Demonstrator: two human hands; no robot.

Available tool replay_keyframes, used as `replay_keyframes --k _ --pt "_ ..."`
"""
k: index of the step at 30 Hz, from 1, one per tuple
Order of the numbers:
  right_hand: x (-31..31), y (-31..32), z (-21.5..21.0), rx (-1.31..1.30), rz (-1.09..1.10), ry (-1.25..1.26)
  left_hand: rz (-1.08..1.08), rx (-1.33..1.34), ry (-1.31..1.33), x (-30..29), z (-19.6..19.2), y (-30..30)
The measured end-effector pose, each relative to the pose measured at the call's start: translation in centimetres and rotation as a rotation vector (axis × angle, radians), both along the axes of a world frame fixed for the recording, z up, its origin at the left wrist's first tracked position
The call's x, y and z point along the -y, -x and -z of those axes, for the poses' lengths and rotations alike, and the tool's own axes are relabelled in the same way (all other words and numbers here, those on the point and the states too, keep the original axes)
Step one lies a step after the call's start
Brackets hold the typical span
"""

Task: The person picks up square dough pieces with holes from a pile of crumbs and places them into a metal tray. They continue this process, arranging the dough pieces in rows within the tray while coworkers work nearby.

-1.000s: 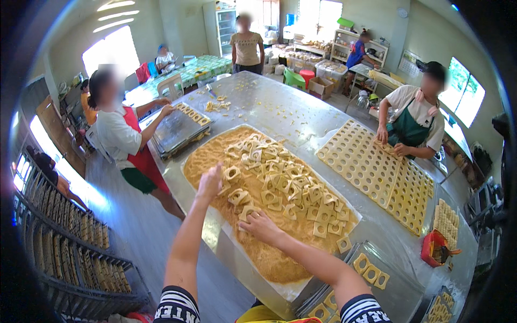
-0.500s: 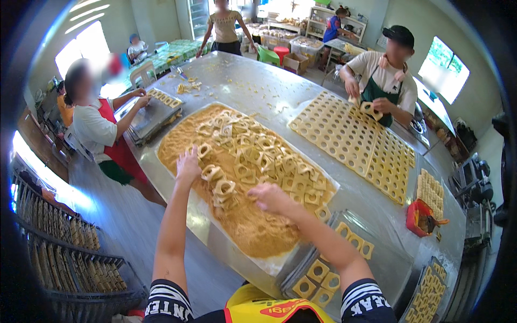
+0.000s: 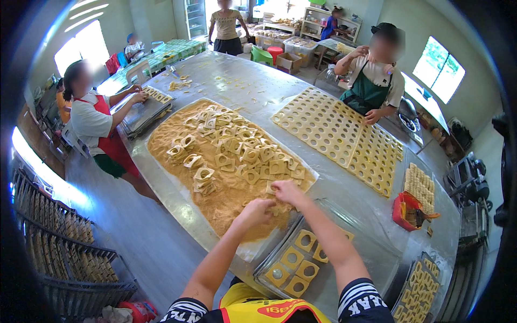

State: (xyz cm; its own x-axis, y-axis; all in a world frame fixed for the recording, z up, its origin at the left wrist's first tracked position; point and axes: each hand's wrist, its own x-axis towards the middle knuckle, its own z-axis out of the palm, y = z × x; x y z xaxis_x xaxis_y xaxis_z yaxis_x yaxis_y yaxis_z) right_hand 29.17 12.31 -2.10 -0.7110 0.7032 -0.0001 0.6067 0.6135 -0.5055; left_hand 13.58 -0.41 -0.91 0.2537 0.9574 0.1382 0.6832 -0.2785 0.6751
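Observation:
A pile of pale square dough pieces with round holes [image 3: 250, 154] lies on a crumb-covered sheet [image 3: 177, 134]. My right hand [image 3: 288, 194] is at the pile's near right end, its fingers closed on a dough square [image 3: 270, 187] at the edge. Just left of it, low over the crumbs, my left hand [image 3: 256, 213] has its fingers curled inward; what they hold, if anything, is hidden. Beneath my right forearm is a metal tray [image 3: 344, 215] with several dough squares [image 3: 292, 257] laid in rows.
Across the metal table [image 3: 215, 70], a large sheet of hole-punched dough [image 3: 344, 134] lies before a person in a green apron [image 3: 371, 89]. A red container [image 3: 406, 211] sits at right. Another person in a red apron [image 3: 107, 118] works over stacked trays [image 3: 142, 116] at left.
Both hands have moved to the sheet's near right end, the left one coming from the far-left clusters. The green-aproned person has raised one hand towards the head. The view has shifted slightly.

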Motion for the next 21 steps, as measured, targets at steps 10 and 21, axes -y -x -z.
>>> replay_keyframes --k 10,21 --pt "-2.0 -0.7 -0.2 -0.691 0.302 0.764 -0.300 0.245 0.157 1.2 -0.7 3.2" --pt "2.8 -2.8 0.2 0.452 0.274 -0.172 -0.502 -0.287 -0.110 1.9 -1.4 6.7"
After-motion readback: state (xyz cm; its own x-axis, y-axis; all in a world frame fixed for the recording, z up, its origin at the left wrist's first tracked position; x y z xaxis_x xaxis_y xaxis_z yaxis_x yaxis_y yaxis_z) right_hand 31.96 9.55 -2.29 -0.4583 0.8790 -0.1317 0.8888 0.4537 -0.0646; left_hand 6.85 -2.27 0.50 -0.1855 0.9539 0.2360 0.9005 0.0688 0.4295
